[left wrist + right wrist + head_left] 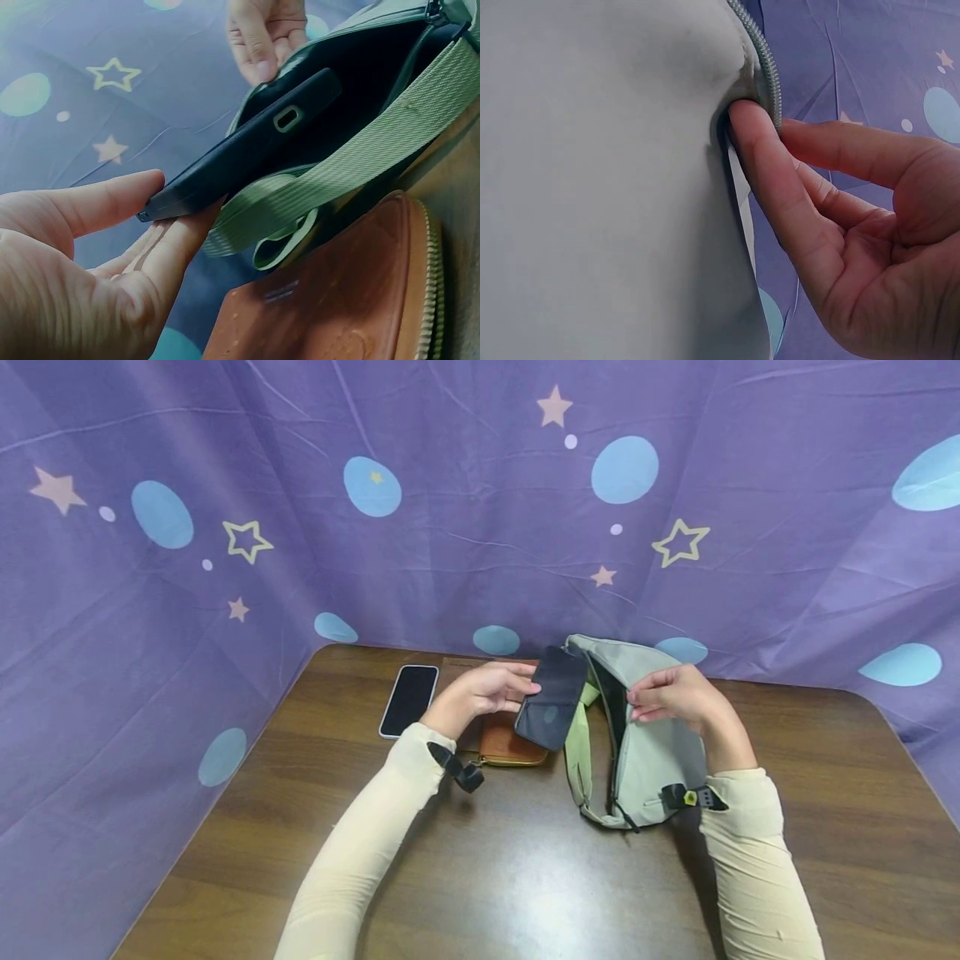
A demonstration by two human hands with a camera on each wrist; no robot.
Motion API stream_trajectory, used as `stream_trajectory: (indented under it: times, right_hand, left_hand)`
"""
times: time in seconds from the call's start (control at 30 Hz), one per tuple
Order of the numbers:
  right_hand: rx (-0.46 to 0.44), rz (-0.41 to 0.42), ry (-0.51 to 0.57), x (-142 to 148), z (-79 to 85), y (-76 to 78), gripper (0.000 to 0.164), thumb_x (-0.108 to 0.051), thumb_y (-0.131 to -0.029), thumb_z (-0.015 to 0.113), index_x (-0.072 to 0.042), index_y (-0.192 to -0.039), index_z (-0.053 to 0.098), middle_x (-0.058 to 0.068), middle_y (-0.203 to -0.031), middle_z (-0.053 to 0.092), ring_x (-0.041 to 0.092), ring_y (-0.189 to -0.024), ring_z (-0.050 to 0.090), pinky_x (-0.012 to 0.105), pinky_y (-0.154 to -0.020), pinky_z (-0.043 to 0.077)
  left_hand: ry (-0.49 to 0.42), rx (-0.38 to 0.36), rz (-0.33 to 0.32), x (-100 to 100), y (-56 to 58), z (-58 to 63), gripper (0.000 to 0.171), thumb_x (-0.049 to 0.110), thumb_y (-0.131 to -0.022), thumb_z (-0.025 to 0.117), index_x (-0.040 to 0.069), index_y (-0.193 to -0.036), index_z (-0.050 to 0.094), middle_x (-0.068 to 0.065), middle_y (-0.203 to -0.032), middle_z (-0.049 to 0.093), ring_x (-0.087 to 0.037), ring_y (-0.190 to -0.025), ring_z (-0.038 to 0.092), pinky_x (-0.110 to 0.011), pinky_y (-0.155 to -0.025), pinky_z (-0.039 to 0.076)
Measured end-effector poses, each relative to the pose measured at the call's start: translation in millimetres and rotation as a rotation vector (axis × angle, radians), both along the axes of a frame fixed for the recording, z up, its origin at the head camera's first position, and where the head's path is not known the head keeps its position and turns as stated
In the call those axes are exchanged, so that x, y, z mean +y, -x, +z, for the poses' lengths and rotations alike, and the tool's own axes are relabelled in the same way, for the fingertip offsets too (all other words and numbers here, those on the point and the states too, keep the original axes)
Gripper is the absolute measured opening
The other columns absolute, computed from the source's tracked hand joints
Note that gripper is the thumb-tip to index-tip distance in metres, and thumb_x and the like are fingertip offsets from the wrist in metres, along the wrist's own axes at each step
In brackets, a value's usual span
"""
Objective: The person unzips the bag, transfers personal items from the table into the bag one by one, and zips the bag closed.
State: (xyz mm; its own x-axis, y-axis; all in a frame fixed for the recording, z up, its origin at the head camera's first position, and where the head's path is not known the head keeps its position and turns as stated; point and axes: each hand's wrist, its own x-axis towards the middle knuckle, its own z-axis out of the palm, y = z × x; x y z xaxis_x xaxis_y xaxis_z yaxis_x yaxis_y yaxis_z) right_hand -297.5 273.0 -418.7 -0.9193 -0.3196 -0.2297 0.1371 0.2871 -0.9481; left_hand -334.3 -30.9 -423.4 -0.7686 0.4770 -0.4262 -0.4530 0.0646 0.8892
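Observation:
My left hand (493, 687) pinches one end of a black power bank (553, 697) between thumb and fingers. In the left wrist view, the power bank (247, 142) has a port in its narrow side, and its far end overlaps the dark opening of a pale grey-green sling bag (663, 752). My right hand (675, 697) grips the zipped edge of that opening, holding it apart; the right wrist view shows the zipper teeth (769, 71) by the fingertips. A light green strap (360, 142) hangs along the bag's near side. Below the left hand lies an orange-brown zip wallet (322, 292).
A white-edged smartphone (409, 700) lies left of my left hand on the wooden table (480, 860). A flat brown item (453, 670) shows partly behind that hand. A purple patterned cloth (465, 552) hangs along the table's back and left sides.

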Motion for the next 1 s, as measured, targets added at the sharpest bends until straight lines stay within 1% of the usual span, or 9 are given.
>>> stream_trajectory:
  times: [0.13,0.23,0.33,0.43,0.67,0.9,1.0]
  right_hand:
    - [0.000,-0.003,-0.001,0,-0.3,-0.2,0.029,0.003,-0.097,0.062,0.024,-0.117,0.058,-0.002,-0.076,0.074,0.010,-0.070,0.073,0.026,-0.072,0.064]
    - [0.000,-0.003,0.005,0,-0.1,-0.5,0.028,0.003,-0.097,0.062,0.023,-0.117,0.059,-0.002,-0.076,0.074,0.010,-0.070,0.073,0.025,-0.072,0.064]
    - [0.000,-0.003,0.016,0,0.6,-0.7,0.025,0.003,-0.096,0.063,0.020,-0.114,0.062,-0.002,-0.076,0.074,0.010,-0.070,0.073,0.025,-0.072,0.064]
    - [-0.001,-0.004,0.023,1,1.3,-0.8,0.023,0.002,-0.096,0.064,0.018,-0.112,0.063,-0.001,-0.076,0.074,0.010,-0.070,0.073,0.026,-0.072,0.064]
    - [-0.001,-0.024,0.034,0,2.5,-0.2,0.026,0.001,-0.097,0.063,0.020,-0.115,0.062,-0.002,-0.076,0.075,0.010,-0.071,0.074,0.026,-0.073,0.064]
    - [0.001,-0.022,0.055,1,3.4,0.3,0.017,0.002,-0.098,0.062,0.014,-0.108,0.066,-0.002,-0.076,0.075,0.010,-0.072,0.074,0.026,-0.073,0.064]
    - [0.007,-0.016,0.061,1,3.7,0.0,0.020,0.002,-0.097,0.063,0.016,-0.110,0.065,-0.002,-0.076,0.075,0.010,-0.072,0.073,0.025,-0.073,0.064]
  left_hand:
    - [-0.001,-0.034,0.017,7,-2.0,-2.1,0.057,-0.008,-0.100,0.050,-0.001,-0.155,0.036,-0.027,-0.153,0.045,-0.028,-0.115,0.061,-0.052,-0.119,0.039]
    - [-0.002,-0.047,0.007,13,-3.2,-3.2,0.057,-0.008,-0.101,0.050,-0.001,-0.155,0.036,-0.026,-0.154,0.045,-0.032,-0.125,0.058,-0.051,-0.120,0.038]
    - [-0.001,-0.051,0.002,18,-4.1,-4.0,0.057,-0.008,-0.101,0.050,-0.001,-0.155,0.036,-0.025,-0.155,0.045,-0.036,-0.136,0.052,-0.050,-0.120,0.038]
    - [-0.011,-0.065,-0.003,25,-4.8,-4.9,0.056,-0.009,-0.101,0.049,-0.001,-0.155,0.036,-0.026,-0.155,0.044,-0.038,-0.141,0.046,-0.050,-0.121,0.037]
    - [-0.024,-0.093,0.017,39,-5.1,-8.4,0.056,-0.010,-0.101,0.050,-0.001,-0.155,0.037,-0.026,-0.155,0.044,-0.039,-0.145,0.042,-0.049,-0.122,0.036]
    - [-0.038,-0.101,0.056,51,-6.2,-13.6,0.057,-0.011,-0.100,0.050,-0.002,-0.154,0.037,-0.027,-0.153,0.046,-0.040,-0.143,0.044,-0.049,-0.120,0.038]
    - [-0.039,-0.114,0.075,55,-7.4,-15.7,0.058,-0.012,-0.099,0.051,-0.002,-0.154,0.036,-0.027,-0.151,0.047,-0.041,-0.142,0.045,-0.049,-0.120,0.039]
